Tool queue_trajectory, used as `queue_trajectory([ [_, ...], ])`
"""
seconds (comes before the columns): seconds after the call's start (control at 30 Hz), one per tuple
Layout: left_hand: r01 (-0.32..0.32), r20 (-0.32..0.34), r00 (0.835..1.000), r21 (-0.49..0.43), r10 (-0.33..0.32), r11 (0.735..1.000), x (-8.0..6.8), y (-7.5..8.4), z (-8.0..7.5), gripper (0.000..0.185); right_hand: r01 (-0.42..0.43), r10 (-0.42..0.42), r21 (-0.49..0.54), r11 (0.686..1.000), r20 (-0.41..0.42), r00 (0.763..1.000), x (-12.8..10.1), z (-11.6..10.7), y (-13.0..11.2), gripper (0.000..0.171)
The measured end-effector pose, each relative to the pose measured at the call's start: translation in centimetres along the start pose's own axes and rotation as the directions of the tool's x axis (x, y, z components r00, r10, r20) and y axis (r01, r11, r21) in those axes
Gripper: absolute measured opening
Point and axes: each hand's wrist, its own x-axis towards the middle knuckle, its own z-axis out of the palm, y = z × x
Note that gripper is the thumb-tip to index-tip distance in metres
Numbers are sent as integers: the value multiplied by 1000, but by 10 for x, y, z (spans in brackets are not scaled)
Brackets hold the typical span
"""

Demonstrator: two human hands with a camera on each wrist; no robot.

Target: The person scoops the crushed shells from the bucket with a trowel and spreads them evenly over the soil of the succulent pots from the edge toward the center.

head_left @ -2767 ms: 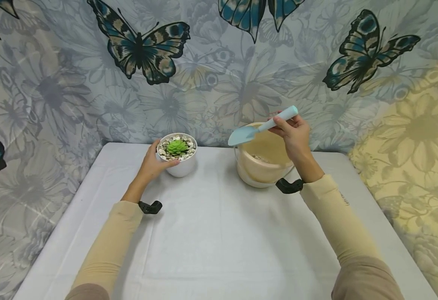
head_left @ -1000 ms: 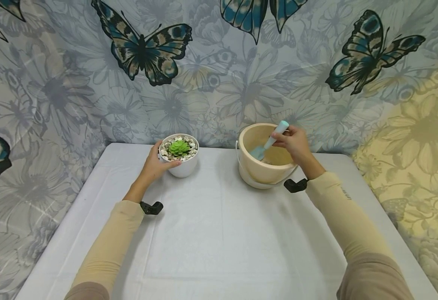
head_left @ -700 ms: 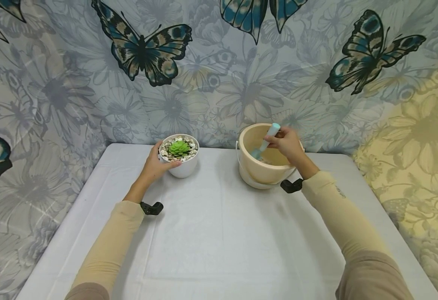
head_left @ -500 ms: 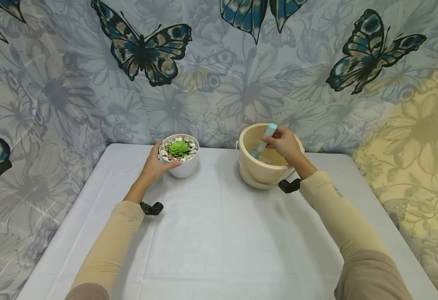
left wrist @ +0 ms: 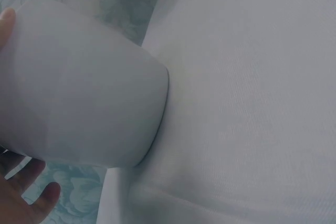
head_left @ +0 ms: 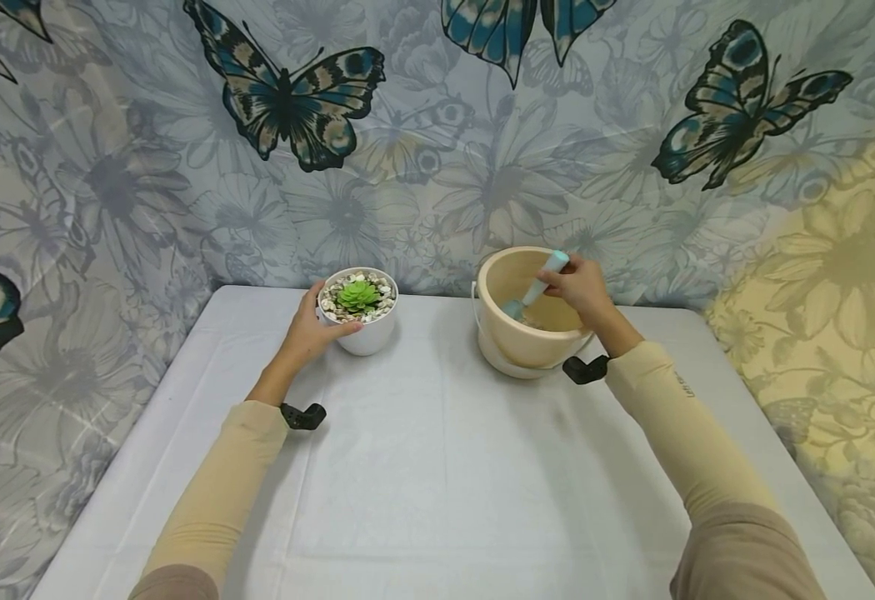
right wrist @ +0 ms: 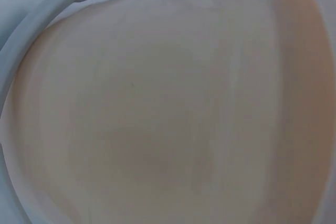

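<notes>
A small white pot (head_left: 366, 329) with a green succulent (head_left: 357, 294) and pebbles stands at the back left of the table; my left hand (head_left: 308, 327) is curled round its left side. The left wrist view shows the pot's wall (left wrist: 79, 87) close up. My right hand (head_left: 580, 287) grips the handle of a light blue trowel (head_left: 537, 286), whose blade dips into a beige bucket (head_left: 516, 342). In the right wrist view the bucket's wall (right wrist: 157, 119) and its pale handle (right wrist: 47, 19) fill the frame.
The white-covered table (head_left: 437, 483) runs toward me between my arms. A butterfly-and-flower cloth (head_left: 422, 142) hangs behind and on both sides. Each wrist carries a black camera mount (head_left: 301, 415).
The trowel came down from above the bucket into it. Over the last second my right hand shifted a little left, then back right, inside the bucket. The left hand stayed on the pot.
</notes>
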Motion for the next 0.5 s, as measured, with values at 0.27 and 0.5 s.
queue_trajectory([
  [0.27,-10,-5,1000,-4,10,1000,0,0,0,115,-75,75,21,997,9,997,-1,-13,-2,44],
  [0.5,-11,-5,1000,-1,11,1000,-1,0,1,116,-87,87,-27,996,-4,996,-6,-22,-7,52],
])
